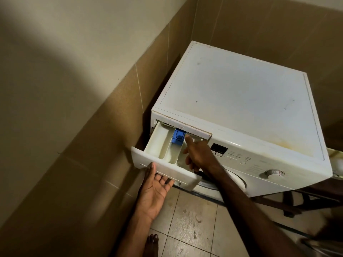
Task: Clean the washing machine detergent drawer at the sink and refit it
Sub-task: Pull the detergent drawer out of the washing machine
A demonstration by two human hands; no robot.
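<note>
Head view: left hand [155, 188] under pulled-out detergent drawer [163, 145].

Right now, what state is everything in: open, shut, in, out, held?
detergent drawer: pulled far out, rear still in the machine.
blue insert: seated in the drawer's middle compartment.
left hand: palm up under the drawer front, fingers supporting it.
right hand: reaching into the drawer, a finger beside the blue insert.
washing machine: standing in the corner.
</note>
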